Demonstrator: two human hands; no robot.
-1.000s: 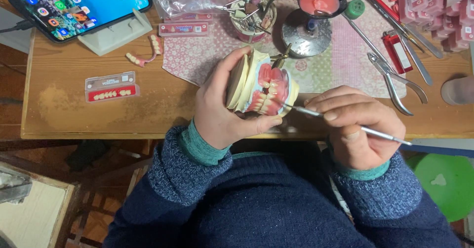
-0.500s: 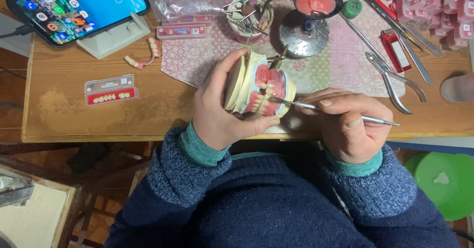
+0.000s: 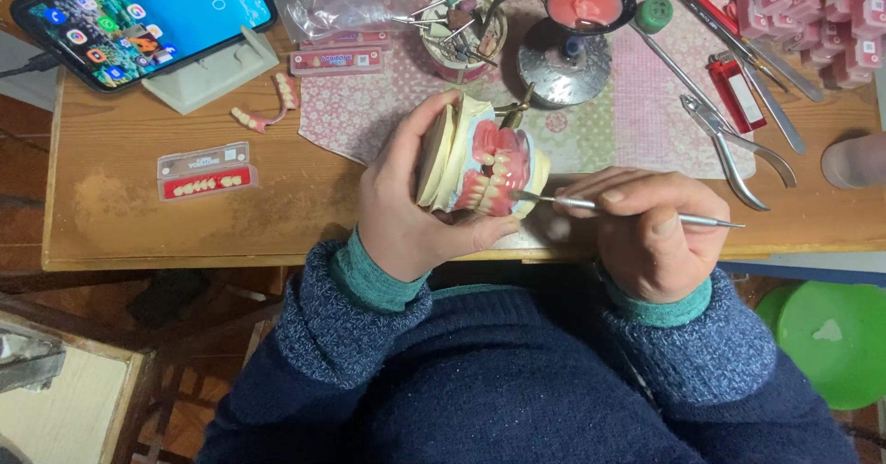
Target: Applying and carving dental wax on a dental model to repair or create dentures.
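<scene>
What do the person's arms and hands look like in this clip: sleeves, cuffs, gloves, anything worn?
Both hands are bare: no gloves, and no rings or watch that I can see. The left hand and right hand each come out of a dark navy, flecked knit sweater sleeve. A teal ribbed cuff from an under-layer shows at each wrist. No cables or markings are visible on either arm.

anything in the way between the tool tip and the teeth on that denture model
Nothing visible. The right hand holds the thin metal tool with its tip already at the teeth of the denture model, which the left hand grips.
</scene>
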